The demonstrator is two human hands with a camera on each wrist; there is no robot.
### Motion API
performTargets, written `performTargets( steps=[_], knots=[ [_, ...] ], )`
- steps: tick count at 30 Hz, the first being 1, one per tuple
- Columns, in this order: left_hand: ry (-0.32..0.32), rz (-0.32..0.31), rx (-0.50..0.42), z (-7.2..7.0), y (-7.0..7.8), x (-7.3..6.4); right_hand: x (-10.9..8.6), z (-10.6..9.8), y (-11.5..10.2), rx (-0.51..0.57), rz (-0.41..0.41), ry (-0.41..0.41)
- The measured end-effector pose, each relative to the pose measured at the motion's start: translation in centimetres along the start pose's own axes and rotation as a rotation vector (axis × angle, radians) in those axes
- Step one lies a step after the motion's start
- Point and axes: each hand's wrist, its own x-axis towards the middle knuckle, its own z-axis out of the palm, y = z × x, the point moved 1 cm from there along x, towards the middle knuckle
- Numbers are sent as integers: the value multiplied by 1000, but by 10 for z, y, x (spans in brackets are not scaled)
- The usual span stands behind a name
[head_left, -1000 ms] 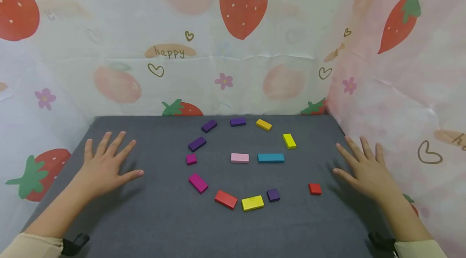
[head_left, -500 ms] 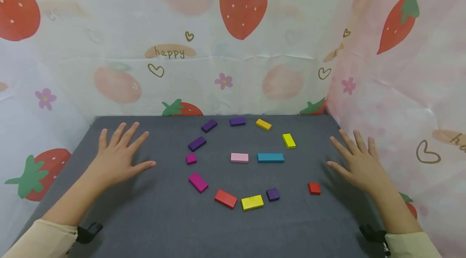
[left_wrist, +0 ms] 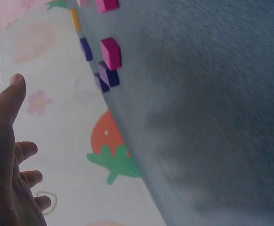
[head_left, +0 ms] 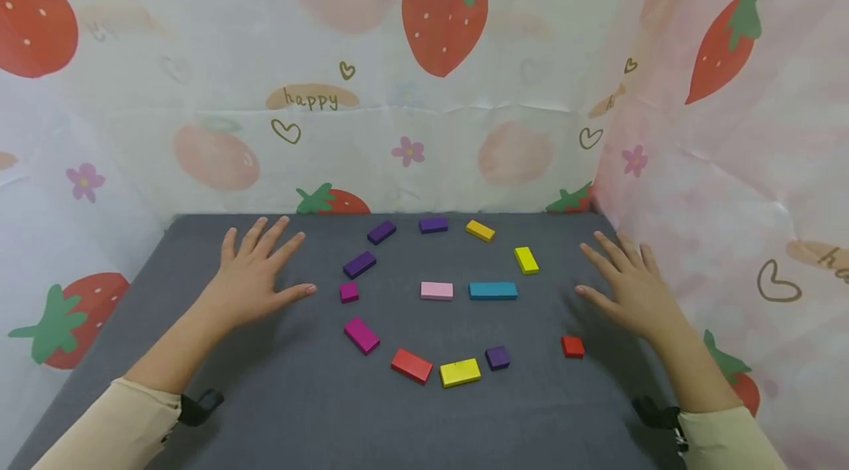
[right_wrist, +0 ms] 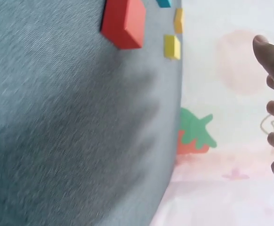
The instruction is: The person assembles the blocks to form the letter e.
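Note:
My left hand (head_left: 255, 282) hovers over the left part of the grey cloth with fingers spread, holding nothing. Nearest to it are a small magenta block (head_left: 348, 292), a longer magenta block (head_left: 361, 335) and a purple block (head_left: 360, 264). Over the right part, my right hand (head_left: 626, 289) hangs in the air, fingers apart and holding nothing. A small red block (head_left: 573, 347) lies below and left of it, and a yellow block (head_left: 527, 260) lies farther left. At the centre a pink block (head_left: 436, 291) and a blue block (head_left: 493, 291) lie side by side, slightly apart.
Blocks form a loose ring around the centre: a red block (head_left: 411, 365), a yellow block (head_left: 460, 373) and a small purple block (head_left: 497, 357) in front, purple blocks and an orange-yellow block (head_left: 480, 230) at the back. Strawberry-print sheets (head_left: 398, 35) wall the grey cloth (head_left: 411, 426).
Both hands have moved inward over the cloth, the left one to the right and slightly forward, the right one to the left. The blocks lie where they were.

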Motion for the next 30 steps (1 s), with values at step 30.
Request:
performTargets(
  steps=[30],
  knots=[
    [25, 80, -211, 29, 72, 41, 32, 25, -39, 125, -86, 50]
  ],
)
